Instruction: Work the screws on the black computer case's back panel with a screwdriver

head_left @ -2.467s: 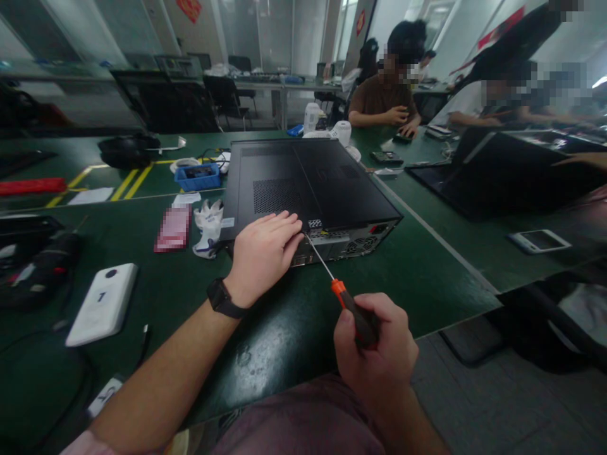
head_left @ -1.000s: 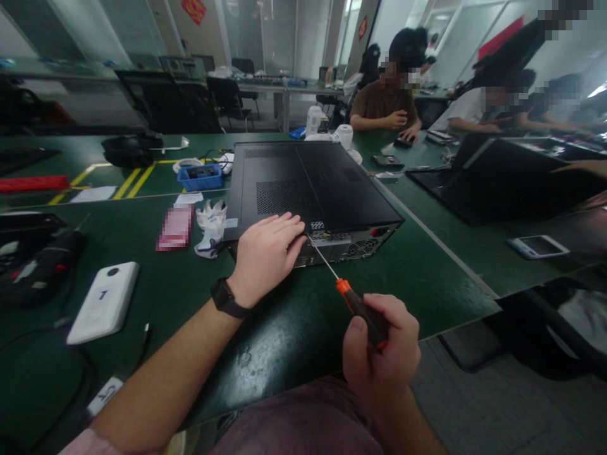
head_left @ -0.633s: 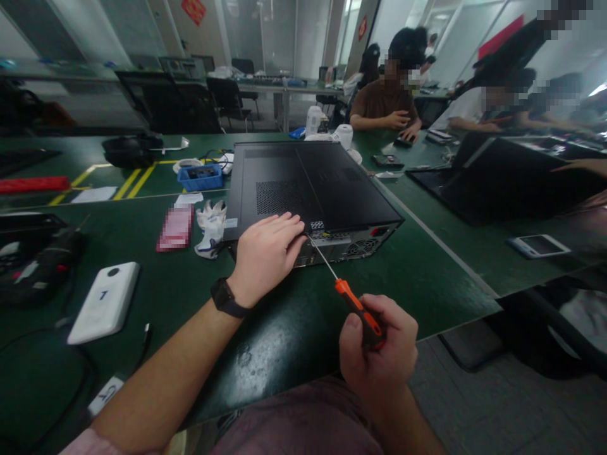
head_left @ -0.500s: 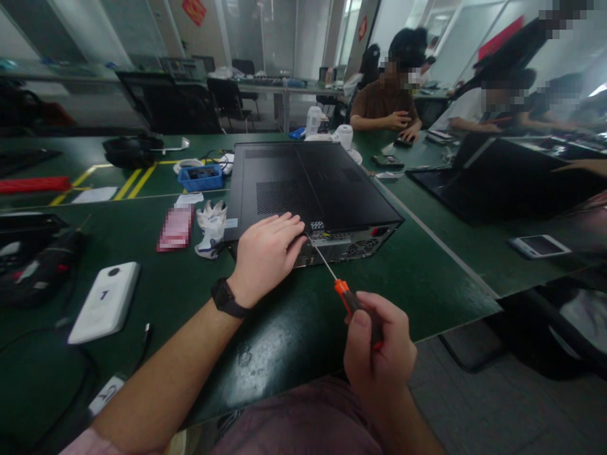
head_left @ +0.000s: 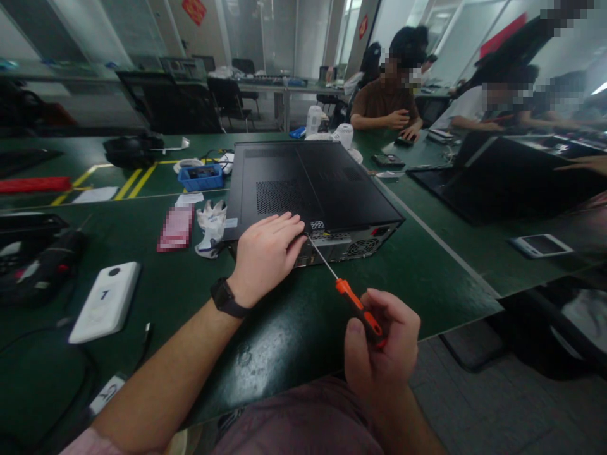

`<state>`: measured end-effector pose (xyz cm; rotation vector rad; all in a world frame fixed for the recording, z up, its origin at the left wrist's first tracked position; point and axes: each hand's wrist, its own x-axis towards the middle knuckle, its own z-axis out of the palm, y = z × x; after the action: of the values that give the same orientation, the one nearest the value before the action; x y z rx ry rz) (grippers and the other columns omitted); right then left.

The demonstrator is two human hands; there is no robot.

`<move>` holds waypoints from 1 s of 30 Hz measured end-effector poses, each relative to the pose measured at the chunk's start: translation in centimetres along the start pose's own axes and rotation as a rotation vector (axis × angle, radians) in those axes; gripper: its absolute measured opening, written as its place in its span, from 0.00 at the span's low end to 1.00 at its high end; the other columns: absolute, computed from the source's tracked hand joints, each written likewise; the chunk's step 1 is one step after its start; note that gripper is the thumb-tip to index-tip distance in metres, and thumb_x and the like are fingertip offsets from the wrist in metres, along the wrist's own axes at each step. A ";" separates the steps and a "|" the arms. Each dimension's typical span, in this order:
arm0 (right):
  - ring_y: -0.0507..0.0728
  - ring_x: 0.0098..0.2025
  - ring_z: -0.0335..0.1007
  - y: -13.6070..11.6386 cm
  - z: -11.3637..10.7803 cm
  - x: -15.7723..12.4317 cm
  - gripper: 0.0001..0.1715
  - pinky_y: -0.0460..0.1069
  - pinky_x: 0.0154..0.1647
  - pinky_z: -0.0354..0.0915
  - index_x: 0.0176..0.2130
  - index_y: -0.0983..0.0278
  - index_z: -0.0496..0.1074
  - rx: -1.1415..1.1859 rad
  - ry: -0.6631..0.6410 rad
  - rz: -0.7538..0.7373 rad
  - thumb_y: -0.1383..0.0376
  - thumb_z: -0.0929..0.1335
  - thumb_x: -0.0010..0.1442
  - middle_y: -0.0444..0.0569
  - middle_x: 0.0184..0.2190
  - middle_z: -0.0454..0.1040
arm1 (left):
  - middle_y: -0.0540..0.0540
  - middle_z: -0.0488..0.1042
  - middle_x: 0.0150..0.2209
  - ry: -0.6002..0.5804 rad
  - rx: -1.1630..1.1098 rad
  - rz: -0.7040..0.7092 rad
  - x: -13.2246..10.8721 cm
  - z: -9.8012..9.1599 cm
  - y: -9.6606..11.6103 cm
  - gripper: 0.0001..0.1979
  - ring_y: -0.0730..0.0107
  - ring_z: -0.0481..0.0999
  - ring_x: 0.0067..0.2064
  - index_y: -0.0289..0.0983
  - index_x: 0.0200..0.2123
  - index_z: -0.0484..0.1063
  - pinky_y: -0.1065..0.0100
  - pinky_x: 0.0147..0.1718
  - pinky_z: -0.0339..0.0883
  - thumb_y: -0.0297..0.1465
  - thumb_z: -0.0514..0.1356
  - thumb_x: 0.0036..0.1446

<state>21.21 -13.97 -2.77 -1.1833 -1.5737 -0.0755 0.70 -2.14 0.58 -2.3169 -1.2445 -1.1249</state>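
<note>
Computer case point(head_left: 310, 177) lies flat on the counter point(head_left: 417, 278), just ahead of both hands, with its fan side facing them. The left hand point(head_left: 268, 246) rests palm down over the near edge, fingers laid close together. The right hand point(head_left: 386, 338) pinches a screwdriver point(head_left: 348, 292) by its orange and black handle, between thumb and curled fingers; the shaft slants away to the case, just beside the left fingertips. Its tip is too small to make out. Left of the left hand lie a glove point(head_left: 211, 230) and a white block point(head_left: 104, 306).
</note>
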 end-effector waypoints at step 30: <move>0.53 0.29 0.79 0.0 0.1 0.0 0.15 0.47 0.29 0.74 0.53 0.61 0.72 -0.051 0.022 -0.016 0.66 0.69 0.66 0.46 0.36 0.80 | 0.40 0.84 0.53 -0.015 -0.002 -0.008 -0.1 0.0 0.0 0.11 0.55 0.84 0.57 0.35 0.50 0.81 0.50 0.60 0.77 0.30 0.64 0.67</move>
<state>21.15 -13.92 -2.83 -1.2057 -1.5703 -0.1398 0.68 -2.21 0.54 -2.3279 -1.2602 -1.1141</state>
